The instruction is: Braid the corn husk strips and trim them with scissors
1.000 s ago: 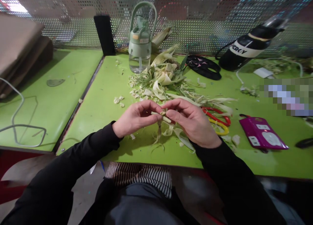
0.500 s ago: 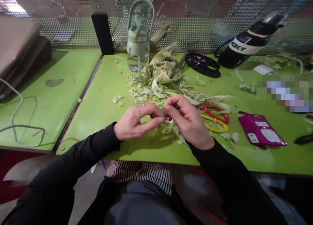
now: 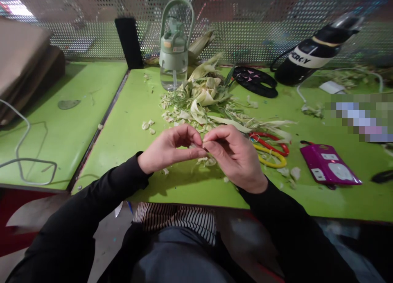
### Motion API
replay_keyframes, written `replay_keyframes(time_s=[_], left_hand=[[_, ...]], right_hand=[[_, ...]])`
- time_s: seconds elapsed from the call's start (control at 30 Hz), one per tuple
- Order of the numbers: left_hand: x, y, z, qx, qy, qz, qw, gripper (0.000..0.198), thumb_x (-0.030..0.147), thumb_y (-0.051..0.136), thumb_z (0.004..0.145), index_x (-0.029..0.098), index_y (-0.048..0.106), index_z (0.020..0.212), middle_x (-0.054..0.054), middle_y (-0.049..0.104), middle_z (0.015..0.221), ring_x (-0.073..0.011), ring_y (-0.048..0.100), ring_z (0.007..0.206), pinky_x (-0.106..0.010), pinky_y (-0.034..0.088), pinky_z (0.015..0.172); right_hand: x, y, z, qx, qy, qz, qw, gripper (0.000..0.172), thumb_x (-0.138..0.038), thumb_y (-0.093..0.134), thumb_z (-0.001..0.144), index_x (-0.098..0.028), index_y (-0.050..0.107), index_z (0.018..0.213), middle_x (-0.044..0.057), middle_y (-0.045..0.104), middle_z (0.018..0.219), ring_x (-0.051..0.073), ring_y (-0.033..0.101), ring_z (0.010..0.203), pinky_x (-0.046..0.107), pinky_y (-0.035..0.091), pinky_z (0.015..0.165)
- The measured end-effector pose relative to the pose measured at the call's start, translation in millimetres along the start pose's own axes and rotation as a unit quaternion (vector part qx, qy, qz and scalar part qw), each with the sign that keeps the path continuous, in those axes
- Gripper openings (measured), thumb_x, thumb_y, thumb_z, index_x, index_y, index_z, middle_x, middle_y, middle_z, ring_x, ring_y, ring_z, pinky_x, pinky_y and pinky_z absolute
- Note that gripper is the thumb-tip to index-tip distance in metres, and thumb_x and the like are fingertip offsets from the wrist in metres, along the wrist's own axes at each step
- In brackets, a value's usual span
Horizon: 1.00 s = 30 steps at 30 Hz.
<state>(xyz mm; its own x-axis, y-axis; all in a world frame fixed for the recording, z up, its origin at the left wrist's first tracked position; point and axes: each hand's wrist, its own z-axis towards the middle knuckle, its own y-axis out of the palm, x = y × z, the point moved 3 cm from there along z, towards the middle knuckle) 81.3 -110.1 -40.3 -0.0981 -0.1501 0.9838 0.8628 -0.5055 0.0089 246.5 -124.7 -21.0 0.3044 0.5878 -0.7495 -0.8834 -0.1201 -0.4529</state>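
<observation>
My left hand (image 3: pixel 172 148) and my right hand (image 3: pixel 235 156) meet fingertip to fingertip above the green table (image 3: pixel 123 152). Both are closed in a pinch, thumbs against fingers. Whatever lies between the fingertips is too small to make out. Just beyond them spreads a heap of pale green corn husks (image 3: pixel 205 90) with shredded leaf bits around it. Small pale scraps (image 3: pixel 208 160) lie under my hands. Red-handled and yellow-handled scissors-like loops (image 3: pixel 273 158) rest right of my right hand, partly covered by husk strips.
Behind the heap stands a green water bottle (image 3: pixel 174 49) against a perforated metal screen (image 3: pixel 245 25). A black bottle (image 3: pixel 313 57) leans at the right, near a black oval object (image 3: pixel 255 82). A purple power socket block (image 3: pixel 330 164) lies front right. Brown cardboard (image 3: pixel 24 49) sits far left beside a cable (image 3: pixel 21 152).
My left hand has turned, its fingers curling higher, and shifted slightly left. My right hand has dipped a little. The fingertips stay together.
</observation>
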Motion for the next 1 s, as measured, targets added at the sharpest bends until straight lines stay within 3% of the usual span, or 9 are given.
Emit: replay_keyframes(time_s=[0.07, 0.17, 0.27, 0.43, 0.53, 0.7, 1.0], left_hand=[[3.6, -0.9, -0.6, 0.028, 0.059, 0.106, 0.992, 0.021, 0.027, 0.076, 0.081, 0.014, 0.061, 0.089, -0.004, 0.068, 0.084, -0.0113, 0.063, 0.076, -0.026, 0.053, 0.075], [6.7, -1.1, -1.8, 0.070, 0.136, 0.284, 0.946, 0.009, 0.023, 0.067, 0.087, 0.014, 0.065, 0.090, -0.006, 0.070, 0.086, -0.0129, 0.063, 0.078, -0.026, 0.051, 0.074], [5.7, -1.3, -1.5, 0.075, 0.147, 0.354, 0.920, 0.011, 0.022, 0.061, 0.091, 0.015, 0.068, 0.087, -0.008, 0.072, 0.089, -0.0154, 0.064, 0.082, -0.028, 0.051, 0.075], [-0.4, -4.7, 1.8, 0.027, 0.021, 0.201, 0.979, 0.016, 0.028, 0.069, 0.085, 0.013, 0.068, 0.088, -0.006, 0.070, 0.087, -0.0133, 0.063, 0.077, -0.028, 0.051, 0.076], [-4.8, -4.6, 2.7, 0.006, -0.055, 0.088, 0.995, 0.020, 0.030, 0.070, 0.083, 0.011, 0.065, 0.089, -0.005, 0.068, 0.085, -0.0117, 0.062, 0.074, -0.028, 0.052, 0.076], [-7.6, -4.5, 3.1, 0.017, -0.063, 0.031, 0.997, 0.023, 0.032, 0.071, 0.082, 0.011, 0.062, 0.086, -0.003, 0.064, 0.080, -0.0114, 0.059, 0.074, -0.029, 0.052, 0.077], [-9.3, -4.2, 2.7, 0.026, -0.061, 0.058, 0.996, 0.021, 0.033, 0.068, 0.084, 0.013, 0.061, 0.088, -0.004, 0.066, 0.083, -0.0115, 0.060, 0.075, -0.028, 0.053, 0.077]], right_hand=[[-0.6, 0.0, 2.1, -0.005, -0.040, -0.031, 0.999, 0.004, -0.026, 0.058, 0.096, -0.026, 0.058, 0.092, 0.001, 0.066, 0.086, 0.016, 0.061, 0.076, 0.033, 0.050, 0.071], [1.5, 1.8, 5.4, -0.020, -0.094, -0.088, 0.992, 0.008, -0.022, 0.056, 0.096, -0.026, 0.059, 0.090, 0.002, 0.066, 0.085, 0.018, 0.062, 0.080, 0.035, 0.050, 0.073], [6.3, 3.0, 7.2, -0.023, -0.108, -0.098, 0.989, 0.008, -0.021, 0.056, 0.096, -0.026, 0.059, 0.092, 0.002, 0.066, 0.086, 0.017, 0.061, 0.080, 0.034, 0.049, 0.073], [12.7, 3.0, 6.3, 0.005, -0.048, -0.067, 0.997, 0.004, -0.025, 0.058, 0.096, -0.026, 0.057, 0.092, 0.001, 0.063, 0.088, 0.017, 0.060, 0.081, 0.034, 0.048, 0.074], [13.5, 4.1, 4.5, 0.019, -0.012, -0.072, 0.997, 0.005, -0.028, 0.056, 0.097, -0.026, 0.056, 0.093, 0.001, 0.061, 0.088, 0.017, 0.058, 0.080, 0.034, 0.047, 0.074], [13.1, 6.3, 0.9, 0.037, 0.009, -0.100, 0.994, 0.006, -0.028, 0.050, 0.100, -0.026, 0.052, 0.095, 0.000, 0.058, 0.083, 0.014, 0.054, 0.069, 0.031, 0.046, 0.067], [7.7, 6.1, 0.5, 0.073, -0.155, -0.210, 0.963, 0.009, -0.015, 0.052, 0.096, -0.024, 0.052, 0.098, 0.005, 0.070, 0.103, 0.020, 0.061, 0.097, 0.040, 0.047, 0.088]])
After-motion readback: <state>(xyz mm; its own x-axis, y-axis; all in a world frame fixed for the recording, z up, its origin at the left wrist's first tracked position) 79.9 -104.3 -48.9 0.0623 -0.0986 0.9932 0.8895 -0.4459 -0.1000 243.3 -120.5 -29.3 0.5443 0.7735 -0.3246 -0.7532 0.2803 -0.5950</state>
